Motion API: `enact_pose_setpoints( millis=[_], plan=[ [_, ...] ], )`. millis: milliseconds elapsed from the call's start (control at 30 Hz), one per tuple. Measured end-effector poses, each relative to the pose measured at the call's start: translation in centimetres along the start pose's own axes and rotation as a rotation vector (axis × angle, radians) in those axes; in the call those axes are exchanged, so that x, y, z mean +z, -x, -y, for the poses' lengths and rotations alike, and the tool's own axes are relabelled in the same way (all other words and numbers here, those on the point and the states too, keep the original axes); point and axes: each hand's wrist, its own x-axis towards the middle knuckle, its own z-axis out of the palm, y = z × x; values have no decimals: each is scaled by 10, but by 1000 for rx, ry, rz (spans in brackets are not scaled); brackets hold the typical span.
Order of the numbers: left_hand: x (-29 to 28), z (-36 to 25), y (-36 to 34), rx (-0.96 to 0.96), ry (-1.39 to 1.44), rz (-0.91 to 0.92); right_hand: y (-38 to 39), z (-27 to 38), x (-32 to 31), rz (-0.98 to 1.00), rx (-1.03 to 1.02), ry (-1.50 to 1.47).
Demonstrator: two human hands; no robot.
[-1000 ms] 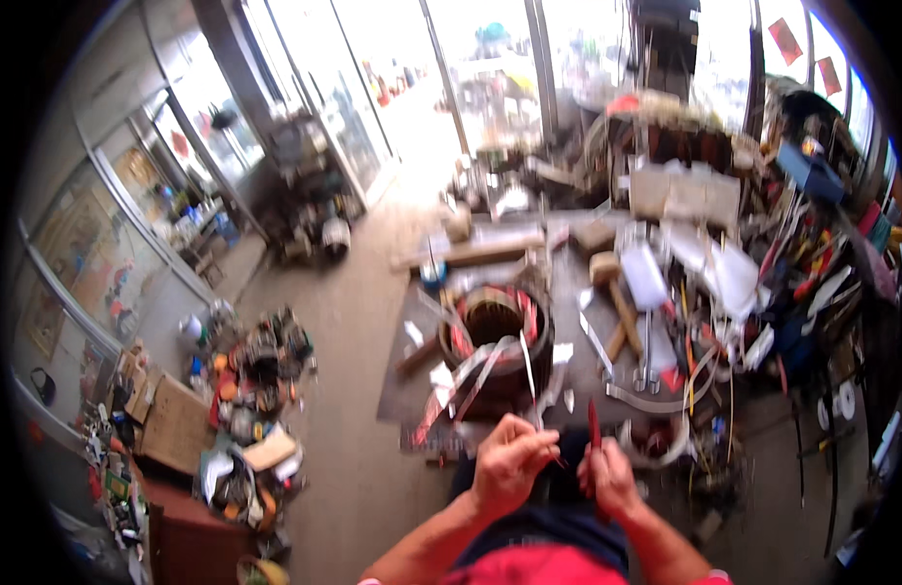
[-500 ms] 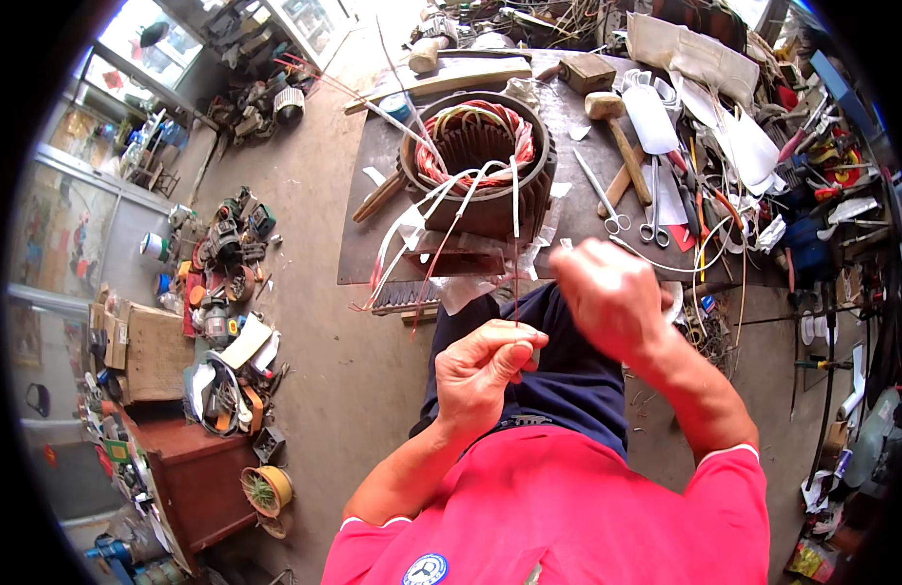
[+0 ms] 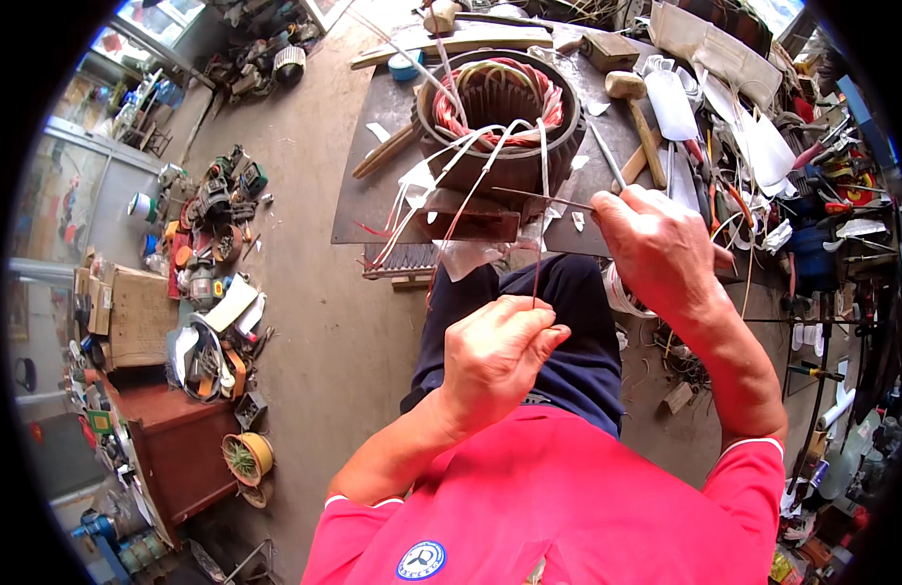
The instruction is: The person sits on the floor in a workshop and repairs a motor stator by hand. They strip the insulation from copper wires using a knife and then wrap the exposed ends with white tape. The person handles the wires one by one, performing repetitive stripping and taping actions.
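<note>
A round metal motor stator [image 3: 569, 141] stands on the bench, its bore ringed with red and white windings [image 3: 551, 97]. White-sleeved leads [image 3: 482, 138] hang over its near side, some with bare red ends. My left hand [image 3: 495, 353] is closed, pinching a thin red wire [image 3: 539, 278] that comes down from a white sleeve [image 3: 544, 161]. To the right, my right hand [image 3: 658, 244] is closed round a thin, pointed metal tool [image 3: 534, 196]; its handle is hidden in the fist. The tool's tip points left, crossing in front of the stator.
Beyond my right hand lie a wooden mallet [image 3: 638, 117] and scissors [image 3: 605, 156], partly hidden. A wooden stick [image 3: 385, 151] leans left of the stator. White sheets [image 3: 763, 146] and tools crowd the bench's right. Machine parts [image 3: 217, 205] and a cardboard box [image 3: 147, 317] stand left.
My right hand has moved right and slightly up, and the pointed tool now shows clearly in it. My left hand still pinches the red wire, slightly to the right. The whole view has shifted.
</note>
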Motion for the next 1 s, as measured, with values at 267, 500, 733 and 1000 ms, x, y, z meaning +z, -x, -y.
enact_pose_setpoints(
  millis=[267,500,733,1000],
  plan=[
    [-4,0,1,-59,44,11,8,8,14,-48,87,-210],
    [-4,2,17,-746,1570,-57,49,82,59,-336,156,-970],
    [-8,5,19,-723,1698,-37,34,91,70,-539,131,-951],
    [-8,-7,11,-692,1222,-53,41,65,59,-395,77,-803]
  ],
)
